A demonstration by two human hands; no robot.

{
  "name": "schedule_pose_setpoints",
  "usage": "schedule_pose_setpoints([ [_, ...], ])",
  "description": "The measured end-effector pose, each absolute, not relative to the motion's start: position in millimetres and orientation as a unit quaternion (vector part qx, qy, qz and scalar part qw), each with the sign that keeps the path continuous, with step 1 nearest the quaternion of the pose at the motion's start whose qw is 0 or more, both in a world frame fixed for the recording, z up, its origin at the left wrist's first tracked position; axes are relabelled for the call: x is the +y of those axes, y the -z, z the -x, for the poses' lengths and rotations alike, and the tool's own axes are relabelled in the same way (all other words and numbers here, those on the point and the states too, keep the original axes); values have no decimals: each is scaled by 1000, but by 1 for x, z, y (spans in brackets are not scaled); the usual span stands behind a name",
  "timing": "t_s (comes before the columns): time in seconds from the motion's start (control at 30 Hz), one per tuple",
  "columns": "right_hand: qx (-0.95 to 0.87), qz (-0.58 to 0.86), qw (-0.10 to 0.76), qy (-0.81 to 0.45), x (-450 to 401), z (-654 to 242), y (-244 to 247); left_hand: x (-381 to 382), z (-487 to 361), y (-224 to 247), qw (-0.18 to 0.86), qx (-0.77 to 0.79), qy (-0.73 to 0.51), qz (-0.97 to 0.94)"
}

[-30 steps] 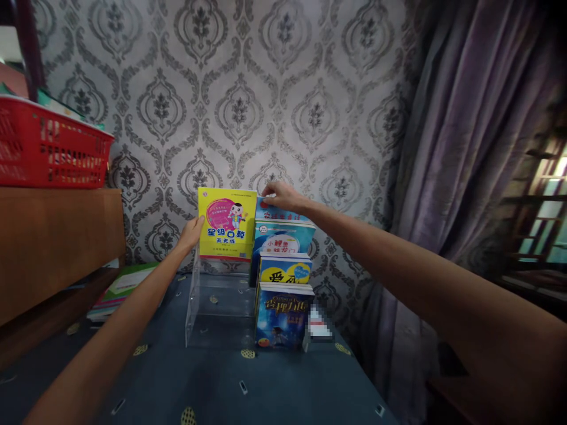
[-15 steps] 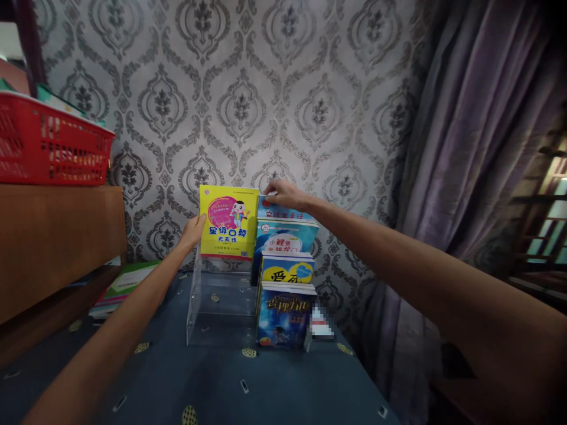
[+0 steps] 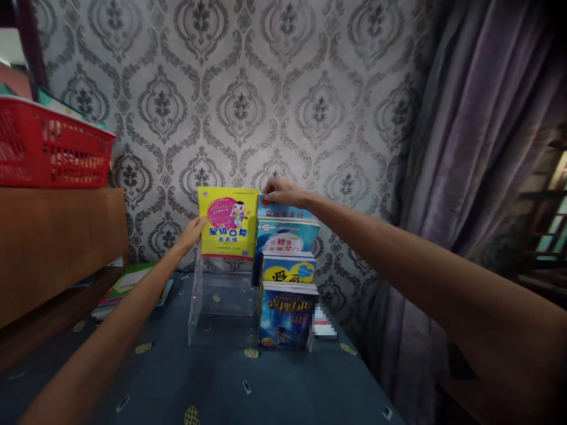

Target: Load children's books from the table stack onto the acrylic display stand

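Observation:
A yellow book [image 3: 228, 224] stands upright on the top tier at the left of a clear stepped rack [image 3: 221, 327]. My left hand [image 3: 194, 230] has its fingers pressed at the book's left edge. My right hand [image 3: 281, 192] reaches over the top, its fingertips bent down between the yellow book's upper right corner and a light blue book [image 3: 283, 209]; what they grip there is too small to tell. Below the light blue book, stepping forward, are a teal book [image 3: 286, 236], a yellow and blue book [image 3: 287, 270] and a dark blue book [image 3: 286, 316].
A red basket [image 3: 57, 144] sits on a wooden cabinet [image 3: 57, 242] at the left. Beside it on the dark tablecloth [image 3: 221, 383] lies a stack of booklets [image 3: 128, 283]. A purple curtain [image 3: 460, 177] hangs at the right.
The view has shifted slightly. Both hands hold nearly the same places, and the yellow book and the rack look unmoved.

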State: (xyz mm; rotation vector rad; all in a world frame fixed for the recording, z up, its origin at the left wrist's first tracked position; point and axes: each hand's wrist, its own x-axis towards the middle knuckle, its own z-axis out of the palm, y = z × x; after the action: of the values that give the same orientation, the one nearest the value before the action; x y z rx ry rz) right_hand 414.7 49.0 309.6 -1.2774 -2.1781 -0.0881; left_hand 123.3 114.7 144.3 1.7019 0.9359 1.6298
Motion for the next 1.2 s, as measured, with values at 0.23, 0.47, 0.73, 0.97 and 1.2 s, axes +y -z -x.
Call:
schedule_pose_setpoints([
  [0.23, -833, 466, 299, -2, 44, -417, -313, 112, -125, -149, 311, 359, -606, -638],
  [0.47, -833, 463, 301, 18, 45, -418, -313, 108, -124, -152, 301, 370, -597, -646],
  [0.73, -848, 440, 291, 54, 49, -424, -309, 104, -130, -159, 289, 375, -602, -643],
  [0.97, -839, 415, 340, 94, 50, -433, -302, 101, -133, -157, 304, 359, -614, -634],
  [1.2, -782, 346, 499, 141, -6, -423, -251, 100, -123, -149, 251, 390, -648, -604],
])
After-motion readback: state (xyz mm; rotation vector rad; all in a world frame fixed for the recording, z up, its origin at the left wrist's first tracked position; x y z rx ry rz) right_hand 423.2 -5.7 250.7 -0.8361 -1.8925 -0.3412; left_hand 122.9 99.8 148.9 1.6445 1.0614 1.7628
